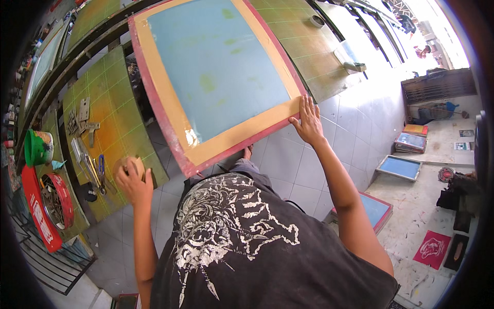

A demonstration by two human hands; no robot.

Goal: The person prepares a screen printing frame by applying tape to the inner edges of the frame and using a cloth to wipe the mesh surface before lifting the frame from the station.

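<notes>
A large screen-printing frame [159, 116] lies tilted in front of me, its blue mesh [221, 77] edged with tan tape [242, 121] inside a red border. The mesh carries several faint greenish smudges. My right hand [309, 123] rests on the frame's near right corner, fingers stretched out and thumb apart. At the left, my left hand [135, 183] is closed around a brown tape roll [138, 166], over the edge of a green and orange-stained board. Part of the roll is hidden by the fingers.
Scissors with blue handles [101, 167] and metal pieces [85, 113] lie on the left board [121, 103]. Beyond them stand a green bucket [38, 148] and a red round tub [57, 198]. More blue screens [399, 167] lie on the right, above a tiled floor [278, 154].
</notes>
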